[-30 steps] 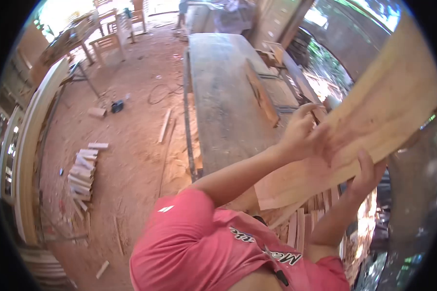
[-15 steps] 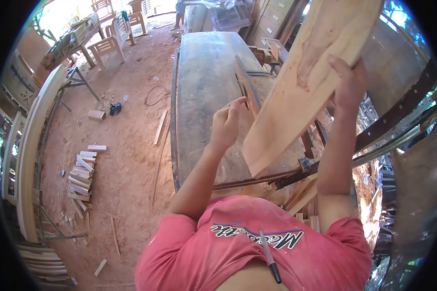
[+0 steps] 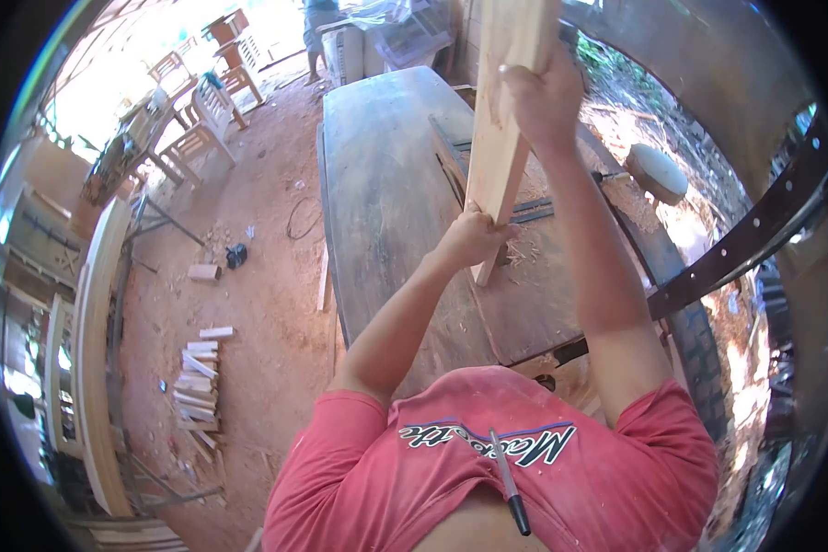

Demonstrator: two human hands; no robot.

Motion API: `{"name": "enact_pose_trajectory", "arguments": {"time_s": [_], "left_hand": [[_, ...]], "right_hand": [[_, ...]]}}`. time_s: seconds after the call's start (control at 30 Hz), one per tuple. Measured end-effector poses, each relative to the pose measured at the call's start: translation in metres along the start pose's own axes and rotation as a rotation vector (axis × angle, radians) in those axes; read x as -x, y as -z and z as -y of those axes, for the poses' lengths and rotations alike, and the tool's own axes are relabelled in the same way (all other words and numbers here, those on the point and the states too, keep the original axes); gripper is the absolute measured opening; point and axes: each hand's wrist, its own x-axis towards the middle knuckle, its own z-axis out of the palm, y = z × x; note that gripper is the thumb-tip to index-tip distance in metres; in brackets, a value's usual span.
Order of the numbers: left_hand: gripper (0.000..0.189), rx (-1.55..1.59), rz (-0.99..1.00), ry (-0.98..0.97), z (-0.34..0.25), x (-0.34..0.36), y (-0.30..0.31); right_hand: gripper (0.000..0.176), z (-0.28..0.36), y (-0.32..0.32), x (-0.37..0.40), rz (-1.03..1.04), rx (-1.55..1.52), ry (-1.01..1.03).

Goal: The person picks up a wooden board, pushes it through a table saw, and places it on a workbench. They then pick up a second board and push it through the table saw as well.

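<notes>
- Above the long wooden table, a pale board stands nearly upright, a little tilted, with its top end going out of view at the upper edge.
- The lower end of the board is over the table's right part, just beside some sawdust – I cannot tell if it touches the surface.
- The left hand is closed around the board near its lower end, with the fingers wrapped on the narrow edge.
- The right hand is higher up, arm raised; it is also closed on the board, and the fingers curl over the edge.
- Both hands are on the same board but well apart along its length.
- A dark pen is clipped at the collar of the red shirt.
- On the earth floor, to the left, lies a pile of short wood pieces; a thin cable lies near the table's side.
- Farther away – at the top left – there are wooden chairs in bright light.
</notes>
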Motion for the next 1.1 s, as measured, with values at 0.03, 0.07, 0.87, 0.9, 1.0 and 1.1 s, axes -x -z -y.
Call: {"name": "enact_pose_trajectory", "arguments": {"time_s": [0.03, 0.07, 0.87, 0.9, 1.0, 1.1], "left_hand": [[0.071, -0.007, -0.012, -0.031, 0.001, -0.007, 0.002], [0.071, -0.019, 0.012, -0.039, 0.001, -0.015, 0.002], [0.047, 0.44, -0.661, -0.129, 0.013, -0.075, -0.057], [0.047, 0.44, -0.644, -0.133, 0.015, -0.078, -0.059], [0.045, 0.581, -0.666, -0.127, 0.019, -0.083, -0.059], [0.045, 0.569, -0.678, -0.12, 0.017, -0.085, -0.057]], "right_hand": [[0.038, -0.004, -0.003, -0.004, 0.036, 0.052, -0.041], [0.038, -0.009, -0.006, -0.01, 0.013, 0.063, -0.054], [0.037, -0.064, -0.016, 0.01, 0.313, 0.002, -0.115], [0.037, -0.06, -0.018, 0.011, 0.301, 0.011, -0.122], [0.039, -0.05, -0.022, 0.012, 0.333, -0.012, -0.164], [0.038, -0.051, -0.026, 0.01, 0.347, -0.012, -0.176]]}}
